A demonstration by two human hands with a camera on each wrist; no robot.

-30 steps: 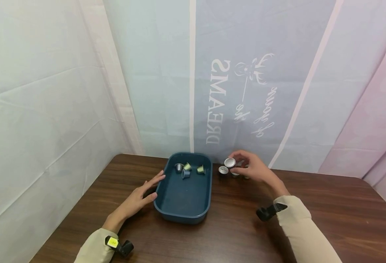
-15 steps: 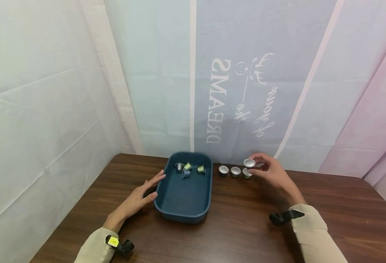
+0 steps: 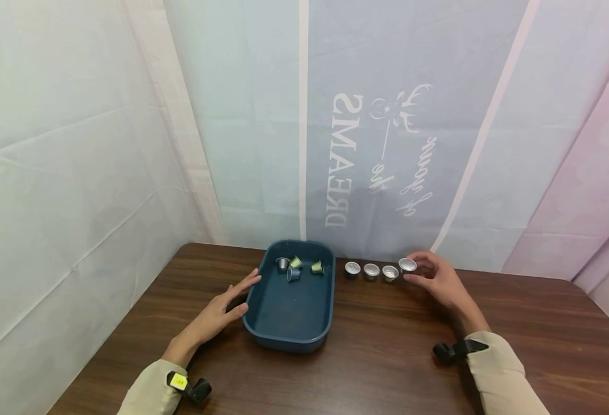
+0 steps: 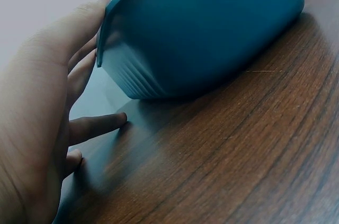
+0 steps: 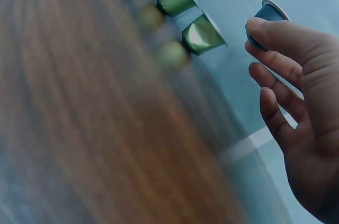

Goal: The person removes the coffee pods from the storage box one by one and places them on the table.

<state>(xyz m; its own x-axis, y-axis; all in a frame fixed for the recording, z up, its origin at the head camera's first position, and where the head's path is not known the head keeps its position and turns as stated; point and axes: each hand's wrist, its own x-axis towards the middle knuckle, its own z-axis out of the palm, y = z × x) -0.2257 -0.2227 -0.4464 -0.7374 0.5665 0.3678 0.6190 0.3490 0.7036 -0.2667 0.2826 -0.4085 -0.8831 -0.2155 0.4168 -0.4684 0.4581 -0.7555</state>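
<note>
My right hand (image 3: 442,281) pinches a blue coffee capsule (image 5: 268,16) between thumb and fingers, its silver lid up, at the right end of a row. That row holds a dark-bodied capsule (image 3: 352,270) and two green capsules (image 5: 204,35), all lid up on the table. At the left rim of the blue bin (image 3: 289,311) my left hand (image 3: 213,316) rests with fingers extended, touching its edge. Inside the bin, near the far end, lie a dark capsule (image 3: 282,263), a blue capsule (image 3: 293,274) and two green capsules, one of them (image 3: 317,267) to the right.
The brown wooden table (image 3: 377,357) ends at the back against a printed fabric curtain (image 3: 252,144). White fabric (image 3: 66,202) hangs along the left side. A black camera (image 3: 452,351) sits on the right wrist.
My right hand has carried the capsule rightward past the others and lowered it to the row's right end. The left hand and the bin have stayed put.
</note>
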